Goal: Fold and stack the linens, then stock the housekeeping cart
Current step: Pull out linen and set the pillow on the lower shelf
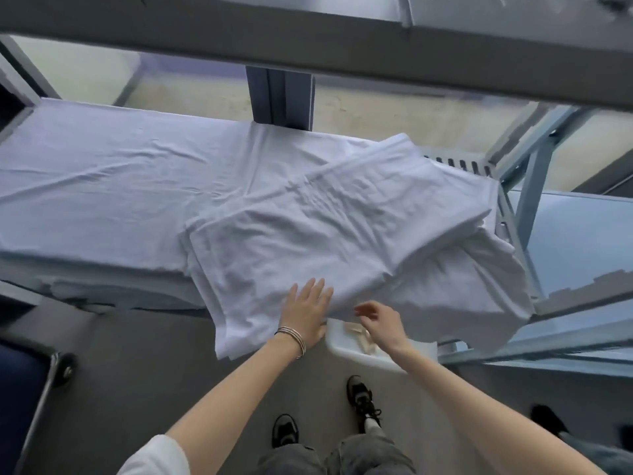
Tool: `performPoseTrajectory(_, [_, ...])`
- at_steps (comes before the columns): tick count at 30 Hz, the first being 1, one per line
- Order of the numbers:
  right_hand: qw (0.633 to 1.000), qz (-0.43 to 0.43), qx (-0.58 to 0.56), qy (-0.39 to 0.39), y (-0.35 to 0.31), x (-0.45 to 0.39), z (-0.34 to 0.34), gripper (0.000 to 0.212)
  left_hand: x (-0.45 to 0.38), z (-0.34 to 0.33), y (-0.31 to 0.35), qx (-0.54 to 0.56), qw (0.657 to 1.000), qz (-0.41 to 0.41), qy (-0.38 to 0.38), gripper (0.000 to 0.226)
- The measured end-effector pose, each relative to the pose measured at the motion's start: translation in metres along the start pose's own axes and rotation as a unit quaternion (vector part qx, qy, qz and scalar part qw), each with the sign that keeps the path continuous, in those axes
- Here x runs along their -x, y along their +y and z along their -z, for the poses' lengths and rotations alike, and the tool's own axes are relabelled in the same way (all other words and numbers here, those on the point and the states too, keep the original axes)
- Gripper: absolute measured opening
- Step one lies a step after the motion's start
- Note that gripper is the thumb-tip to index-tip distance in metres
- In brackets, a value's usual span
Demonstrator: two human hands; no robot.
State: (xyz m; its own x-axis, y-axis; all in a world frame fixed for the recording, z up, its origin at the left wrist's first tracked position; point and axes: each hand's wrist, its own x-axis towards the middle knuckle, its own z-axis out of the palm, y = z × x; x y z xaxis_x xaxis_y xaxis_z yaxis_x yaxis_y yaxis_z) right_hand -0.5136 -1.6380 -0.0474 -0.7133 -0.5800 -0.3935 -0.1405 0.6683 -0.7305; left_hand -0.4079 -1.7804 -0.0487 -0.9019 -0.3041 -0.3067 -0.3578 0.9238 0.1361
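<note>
Left hand (306, 311), bracelets at the wrist, laid flat with fingers straight and together on the near edge of a folded white sheet (308, 234). Sheet lying crooked across a sheet-covered metal shelf (102, 173), its near corner hanging off the front edge, a looser white linen (479, 286) bunched under its right side. Right hand (378, 318) just beside the left, fingers loosely curled and holding nothing, above a white plastic tray (346, 347) half hidden under the cloth.
</note>
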Motion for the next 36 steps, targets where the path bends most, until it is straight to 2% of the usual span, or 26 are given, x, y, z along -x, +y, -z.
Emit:
performPoseTrajectory(2, [0.974, 0.129, 0.179, 0.057, 0.020, -0.021, 0.028, 0.031, -0.014, -0.004, 0.015, -0.017, 1.000, 0.016, -0.005, 0.073])
performPoseTrajectory(4, [0.908, 0.249, 0.328, 0.080, 0.034, -0.047, 0.055, 0.051, -0.028, -0.008, 0.024, -0.047, 0.998, 0.038, 0.007, 0.076])
performPoseTrajectory(6, [0.849, 0.297, 0.436, 0.035, 0.034, -0.074, 0.078, 0.080, -0.042, -0.011, 0.028, -0.037, 0.997, 0.058, 0.022, 0.085])
performPoseTrajectory(9, [0.789, 0.295, 0.534, -0.070, 0.024, -0.105, 0.095, 0.113, -0.066, -0.026, 0.022, -0.013, 0.996, 0.071, 0.055, 0.092])
performPoseTrajectory(11, [0.753, 0.322, 0.565, -0.106, 0.018, -0.120, 0.098, 0.116, -0.066, -0.012, 0.025, -0.002, 0.995, 0.074, 0.073, 0.086])
performPoseTrajectory(13, [0.723, 0.374, 0.568, -0.120, 0.009, -0.131, 0.102, 0.103, -0.059, 0.018, 0.032, 0.039, 0.990, 0.102, 0.086, 0.065])
performPoseTrajectory(15, [0.721, 0.443, 0.523, -0.098, -0.002, -0.142, 0.107, 0.081, -0.060, 0.032, 0.028, 0.100, 0.976, 0.155, 0.112, 0.052])
performPoseTrajectory(16, [0.734, 0.466, 0.488, -0.079, -0.008, -0.145, 0.108, 0.070, -0.059, 0.033, 0.027, 0.126, 0.970, 0.162, 0.129, 0.054])
performPoseTrajectory(18, [0.773, 0.473, 0.421, -0.036, -0.012, -0.146, 0.107, 0.053, -0.056, 0.032, 0.031, 0.132, 0.954, 0.138, 0.232, 0.055])
performPoseTrajectory(20, [0.779, 0.481, 0.402, -0.017, -0.002, -0.144, 0.098, 0.045, -0.056, 0.016, 0.042, 0.074, 0.965, 0.151, 0.203, 0.051])
performPoseTrajectory(23, [0.744, 0.493, 0.451, -0.031, 0.026, -0.140, 0.084, 0.041, -0.070, 0.000, 0.072, 0.023, 0.985, 0.165, 0.056, 0.090])
performPoseTrajectory(24, [0.737, 0.489, 0.466, -0.035, 0.030, -0.141, 0.082, 0.040, -0.079, -0.007, 0.082, 0.011, 0.984, 0.175, 0.020, 0.093])
performPoseTrajectory(25, [0.731, 0.487, 0.476, -0.033, 0.032, -0.144, 0.081, 0.039, -0.089, -0.010, 0.089, 0.002, 0.981, 0.195, 0.018, 0.093])
performPoseTrajectory(27, [0.713, 0.482, 0.508, -0.040, 0.031, -0.148, 0.084, 0.042, -0.105, -0.015, 0.097, -0.010, 0.976, 0.214, 0.028, 0.094])
performPoseTrajectory(28, [0.702, 0.480, 0.525, -0.042, 0.032, -0.149, 0.088, 0.042, -0.108, -0.015, 0.097, -0.027, 0.977, 0.209, 0.008, 0.092])
performPoseTrajectory(29, [0.691, 0.478, 0.540, -0.050, 0.033, -0.149, 0.092, 0.046, -0.111, -0.017, 0.095, -0.055, 0.980, 0.192, 0.012, 0.081])
performPoseTrajectory(31, [0.676, 0.443, 0.581, -0.094, 0.036, -0.148, 0.097, 0.080, -0.111, -0.026, 0.087, -0.078, 0.983, 0.158, 0.052, 0.048])
performPoseTrajectory(33, [0.685, 0.388, 0.604, -0.125, 0.037, -0.145, 0.099, 0.105, -0.113, -0.030, 0.080, -0.074, 0.986, 0.146, 0.045, 0.051])
performPoseTrajectory(36, [0.683, 0.373, 0.618, -0.115, 0.030, -0.146, 0.092, 0.106, -0.124, -0.027, 0.076, -0.094, 0.979, 0.171, 0.060, 0.048])
